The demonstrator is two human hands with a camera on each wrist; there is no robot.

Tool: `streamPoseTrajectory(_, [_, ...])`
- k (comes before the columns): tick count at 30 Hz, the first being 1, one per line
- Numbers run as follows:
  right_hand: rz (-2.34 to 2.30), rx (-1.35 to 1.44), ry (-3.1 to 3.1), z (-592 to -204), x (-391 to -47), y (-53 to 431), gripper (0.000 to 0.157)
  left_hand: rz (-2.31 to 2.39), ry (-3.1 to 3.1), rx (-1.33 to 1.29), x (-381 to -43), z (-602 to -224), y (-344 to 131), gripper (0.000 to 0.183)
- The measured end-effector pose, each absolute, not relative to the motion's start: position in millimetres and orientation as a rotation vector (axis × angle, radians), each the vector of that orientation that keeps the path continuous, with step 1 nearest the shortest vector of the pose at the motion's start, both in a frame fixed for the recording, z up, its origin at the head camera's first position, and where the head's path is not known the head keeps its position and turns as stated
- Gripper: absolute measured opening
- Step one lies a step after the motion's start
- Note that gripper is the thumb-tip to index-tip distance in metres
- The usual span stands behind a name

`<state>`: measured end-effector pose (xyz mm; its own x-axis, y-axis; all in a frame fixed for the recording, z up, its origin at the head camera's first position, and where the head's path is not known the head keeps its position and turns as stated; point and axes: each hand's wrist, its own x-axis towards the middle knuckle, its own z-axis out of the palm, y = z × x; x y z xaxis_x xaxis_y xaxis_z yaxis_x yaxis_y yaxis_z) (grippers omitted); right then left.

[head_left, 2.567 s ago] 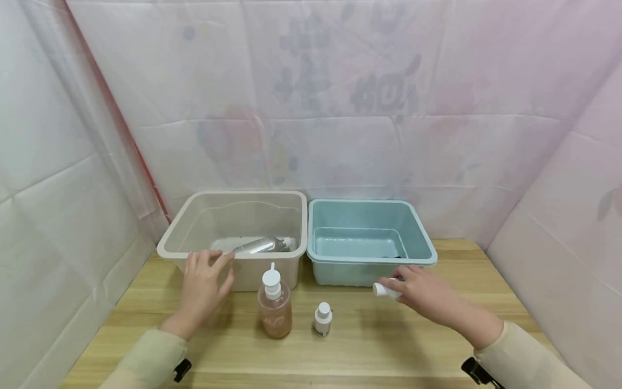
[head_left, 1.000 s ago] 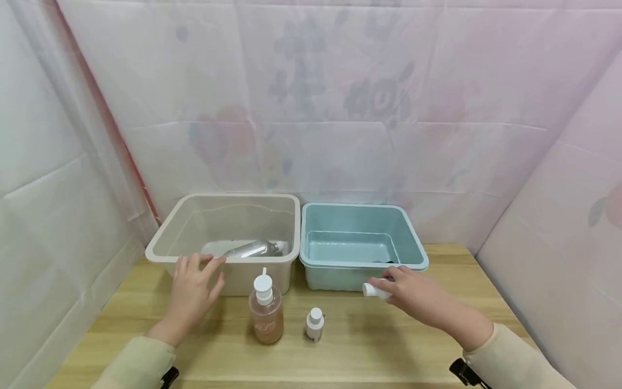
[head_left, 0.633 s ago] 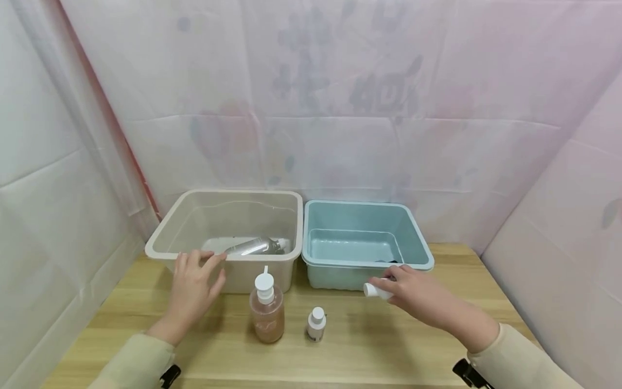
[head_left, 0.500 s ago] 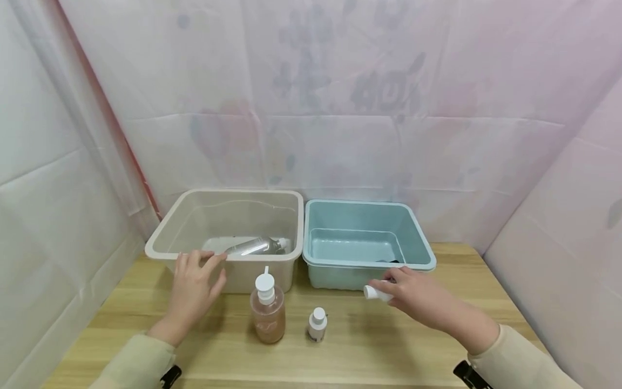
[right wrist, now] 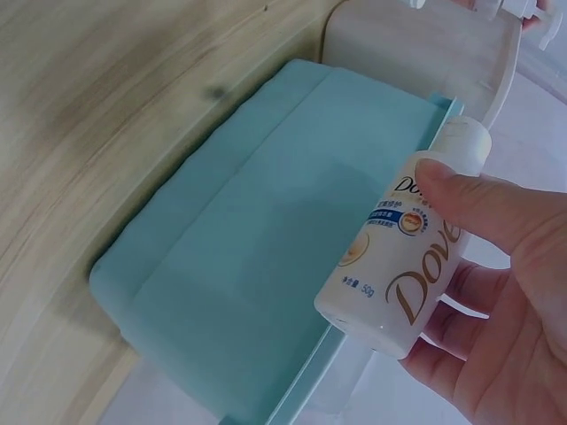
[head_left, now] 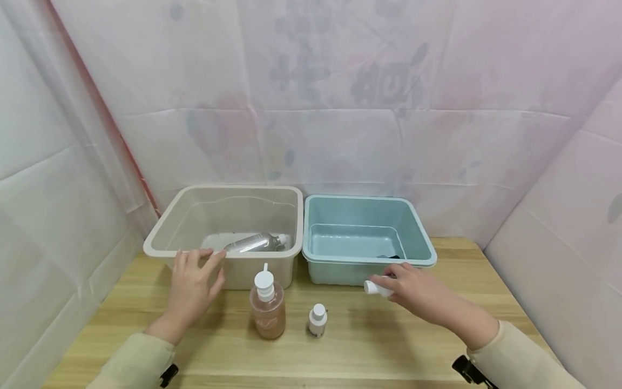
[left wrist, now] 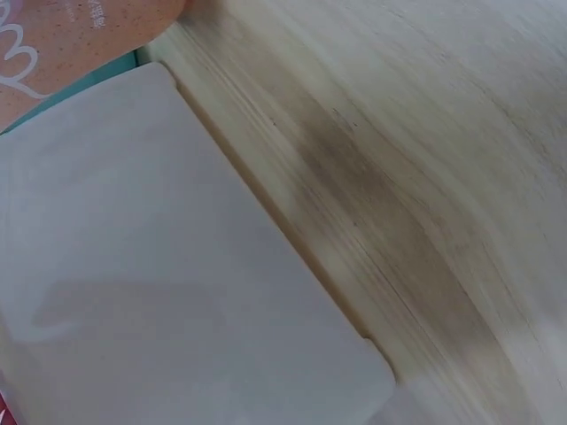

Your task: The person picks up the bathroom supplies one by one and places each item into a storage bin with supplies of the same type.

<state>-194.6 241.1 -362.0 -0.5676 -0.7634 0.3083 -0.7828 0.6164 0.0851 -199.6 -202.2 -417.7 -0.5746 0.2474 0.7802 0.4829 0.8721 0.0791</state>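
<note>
My right hand (head_left: 413,292) grips a small white Dove bottle (right wrist: 399,257) between thumb and fingers, just in front of the blue basin (head_left: 369,270). The bottle lies tilted, its cap pointing left in the head view. My left hand (head_left: 191,289) is at the front rim of the beige basin (head_left: 257,270), fingertips right at the edge and nothing held. Inside that basin lies a clear bottle (head_left: 257,243) with a white top. On the table stand an amber pump bottle (head_left: 269,316) and a small white capped bottle (head_left: 318,321), both upright.
Both basins sit side by side at the back of the wooden table (head_left: 359,362), against a pale printed cloth (head_left: 340,146). A small dark item (head_left: 390,257) shows at the bottom of the blue basin, partly hidden by its front rim. Cloth also hangs at both sides.
The head view has shifted slightly, moving the whole scene a little. Both hands, the gripped bottle and the standing bottles keep their places relative to the basins.
</note>
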Motion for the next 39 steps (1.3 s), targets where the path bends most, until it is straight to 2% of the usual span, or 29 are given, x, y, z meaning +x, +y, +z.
streamPoseTrajectory(12, [0.065,1.236,-2.569,-346,-202,231,0.047,-0.366,-2.185,-0.497,-202,-418,-211,0.037])
streamPoseTrajectory(27, [0.090,1.237,-2.510,-351,-211,235,0.047,-0.336,-2.190,-0.515,-209,-419,-212,0.035])
streamPoseTrajectory(31, [0.090,1.256,-2.532,-347,-205,237,0.045,-0.349,-2.190,-0.509,-209,-420,-210,0.035])
streamPoseTrajectory(39, [0.056,1.258,-2.515,-346,-183,230,0.051,-0.363,-2.194,-0.491,-201,-421,-200,0.035])
